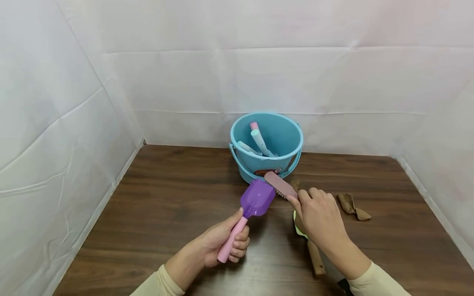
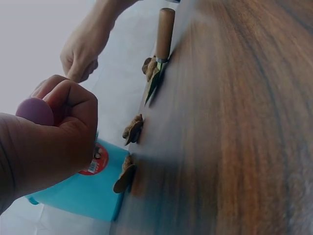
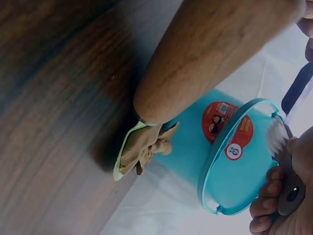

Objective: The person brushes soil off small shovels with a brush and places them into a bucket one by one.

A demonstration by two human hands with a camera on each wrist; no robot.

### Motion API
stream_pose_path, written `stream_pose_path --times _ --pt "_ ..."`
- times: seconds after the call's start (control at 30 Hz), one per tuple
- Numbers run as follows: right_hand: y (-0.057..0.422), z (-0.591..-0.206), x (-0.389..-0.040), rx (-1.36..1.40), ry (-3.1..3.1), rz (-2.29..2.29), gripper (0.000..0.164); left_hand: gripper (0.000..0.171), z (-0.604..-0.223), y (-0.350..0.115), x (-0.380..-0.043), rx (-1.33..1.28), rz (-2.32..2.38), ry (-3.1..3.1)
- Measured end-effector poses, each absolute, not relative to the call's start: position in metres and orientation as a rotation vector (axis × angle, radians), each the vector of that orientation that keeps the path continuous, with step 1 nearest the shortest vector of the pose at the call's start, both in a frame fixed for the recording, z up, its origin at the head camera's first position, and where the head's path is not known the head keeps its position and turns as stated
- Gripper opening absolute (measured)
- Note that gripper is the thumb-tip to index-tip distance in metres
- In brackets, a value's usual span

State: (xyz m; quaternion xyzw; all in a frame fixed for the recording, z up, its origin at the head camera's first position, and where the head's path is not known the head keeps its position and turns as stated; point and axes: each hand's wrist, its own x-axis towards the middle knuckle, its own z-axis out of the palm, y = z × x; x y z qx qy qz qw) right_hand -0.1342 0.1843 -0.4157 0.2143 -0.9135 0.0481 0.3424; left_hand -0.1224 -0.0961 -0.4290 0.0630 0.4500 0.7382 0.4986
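My left hand [image 1: 218,242] grips the pink handle of a toy shovel with a purple blade [image 1: 258,198], held above the table. In the left wrist view, the pink handle end [image 2: 35,111] sticks out of the fist. My right hand [image 1: 320,216] holds a pink brush [image 1: 280,183], its pale bristles [image 3: 277,137] facing down at the shovel blade's far right edge. Whether bristles and blade touch, I cannot tell. Below the right hand lies a trowel with a wooden handle [image 1: 316,258] and a light green blade, a brown clay-like lump [image 3: 142,149] on or against it.
A blue bucket [image 1: 242,158] stands at the back, with several pink and light blue handles [image 1: 260,142] inside. Brown twisted pieces [image 1: 353,206] lie right of the right hand. Another brown piece [image 2: 125,177] is beside the bucket. White cloth walls [image 1: 177,82] enclose the wooden table [image 1: 166,197].
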Motion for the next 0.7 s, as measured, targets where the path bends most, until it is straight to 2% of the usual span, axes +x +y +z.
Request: stream_pose_path --times 0.27,0.43,0.6,0.7 --pt "0.187 -0.418 -0.131 0.559 -2.41 0.17 0.048 0.062 -0.41 -0.098 -0.117 0.186 1.768 1.257" --pt "0.192 -0.419 -0.129 0.531 -2.449 0.194 0.045 0.064 -0.383 -0.101 -0.12 0.37 1.674 1.954" --pt "0.194 -0.421 -0.124 0.509 -2.478 0.219 0.043 0.059 -0.359 -0.101 -0.138 0.651 0.922 3.079" --pt "0.196 -0.421 -0.121 0.499 -2.498 0.229 0.043 0.056 -0.351 -0.097 -0.156 0.801 0.433 3.493"
